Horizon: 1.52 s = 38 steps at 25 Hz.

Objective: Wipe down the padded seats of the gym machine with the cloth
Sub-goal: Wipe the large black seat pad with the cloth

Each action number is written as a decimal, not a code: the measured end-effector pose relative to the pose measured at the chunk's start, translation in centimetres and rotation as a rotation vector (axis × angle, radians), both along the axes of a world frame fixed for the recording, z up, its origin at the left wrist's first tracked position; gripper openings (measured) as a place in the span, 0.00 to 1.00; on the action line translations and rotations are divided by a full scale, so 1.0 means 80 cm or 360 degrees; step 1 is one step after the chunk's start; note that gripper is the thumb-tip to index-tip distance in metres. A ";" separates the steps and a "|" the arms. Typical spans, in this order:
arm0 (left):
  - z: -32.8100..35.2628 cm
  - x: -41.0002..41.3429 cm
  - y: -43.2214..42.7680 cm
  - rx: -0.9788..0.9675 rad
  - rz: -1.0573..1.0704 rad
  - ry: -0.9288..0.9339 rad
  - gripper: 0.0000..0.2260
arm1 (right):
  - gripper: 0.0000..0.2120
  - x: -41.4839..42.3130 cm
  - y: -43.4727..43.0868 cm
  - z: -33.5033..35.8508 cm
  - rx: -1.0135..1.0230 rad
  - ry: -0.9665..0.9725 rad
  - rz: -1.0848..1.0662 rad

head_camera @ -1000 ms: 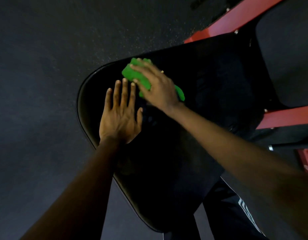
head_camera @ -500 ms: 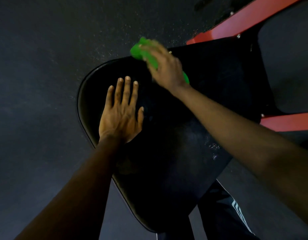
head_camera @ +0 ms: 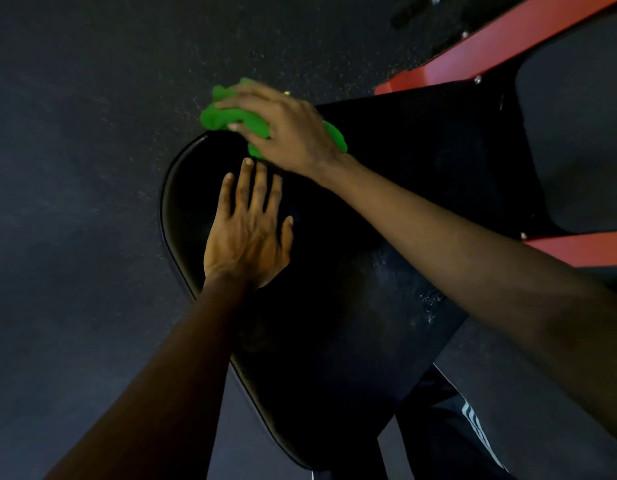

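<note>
right hand (head_camera: 286,129), fingers curled round the bunched green cloth (head_camera: 224,117), has swept out to the far rim of the black padded seat (head_camera: 335,323), cloth half off the edge. left hand (head_camera: 246,237) flat, fingers straight, bracing. far end prob done, near part left imo.

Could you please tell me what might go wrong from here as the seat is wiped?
1. The green cloth, held by the right hand, hangs partly past the far rim of the padded seat; a stroke there could slip off the edge.
2. The left hand lies flat on the seat, so the patch beneath may go unwiped.
3. Droplets glisten near the seat's right edge and might be left wet.
</note>
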State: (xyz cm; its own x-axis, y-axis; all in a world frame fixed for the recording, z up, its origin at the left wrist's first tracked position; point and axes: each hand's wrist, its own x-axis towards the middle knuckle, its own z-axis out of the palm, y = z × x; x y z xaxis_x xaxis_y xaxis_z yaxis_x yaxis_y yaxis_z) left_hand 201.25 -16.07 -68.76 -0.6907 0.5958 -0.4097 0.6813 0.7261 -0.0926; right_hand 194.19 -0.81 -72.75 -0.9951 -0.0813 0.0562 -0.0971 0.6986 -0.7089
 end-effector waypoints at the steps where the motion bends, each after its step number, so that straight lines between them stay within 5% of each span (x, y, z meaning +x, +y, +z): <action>1: -0.001 0.001 0.000 0.0005 0.0000 0.0011 0.32 | 0.16 0.006 0.020 -0.012 -0.0003 0.0001 -0.0139; 5: -0.002 0.003 -0.002 0.0031 0.0015 0.0018 0.33 | 0.16 0.041 0.062 -0.040 0.0045 -0.0202 -0.0829; 10: -0.005 0.002 -0.002 0.0028 -0.0004 0.0040 0.33 | 0.23 0.100 0.024 -0.028 0.0115 -0.0098 -0.0356; 14: -0.003 0.003 -0.002 0.0031 0.0003 0.0044 0.33 | 0.18 0.090 0.059 -0.036 0.0123 -0.0228 -0.0834; 16: -0.003 0.003 -0.001 0.0035 0.0004 0.0045 0.33 | 0.15 0.084 0.044 -0.023 -0.0222 -0.0227 -0.0974; 18: -0.003 0.002 -0.002 0.0043 -0.0004 0.0056 0.32 | 0.11 0.086 0.033 0.000 -0.0920 -0.0265 -0.0945; 20: -0.004 0.000 -0.003 0.0058 -0.0010 0.0055 0.32 | 0.10 0.096 0.044 0.006 -0.1366 -0.0564 -0.0930; 22: -0.003 0.001 -0.003 0.0076 0.0002 0.0040 0.33 | 0.22 0.116 0.076 0.003 -0.0829 -0.0897 -0.0934; 24: -0.003 0.003 -0.004 0.0079 0.0000 0.0044 0.32 | 0.29 0.139 0.123 -0.003 -0.0251 -0.0731 -0.1022; 27: -0.006 0.003 -0.005 0.0036 0.0000 0.0042 0.32 | 0.31 0.140 0.134 -0.010 -0.0488 -0.0597 -0.0800; 29: -0.005 0.002 -0.004 0.0020 0.0009 0.0027 0.33 | 0.35 0.137 0.094 -0.036 -0.0016 -0.0726 -0.0468; 31: -0.004 0.002 -0.002 0.0014 0.0015 0.0021 0.33 | 0.33 0.140 0.061 -0.059 0.0413 -0.0641 -0.0510; 38: -0.006 -0.019 0.048 0.0260 0.0161 -0.0093 0.29 | 0.27 0.159 0.028 -0.049 0.0245 -0.0475 -0.1007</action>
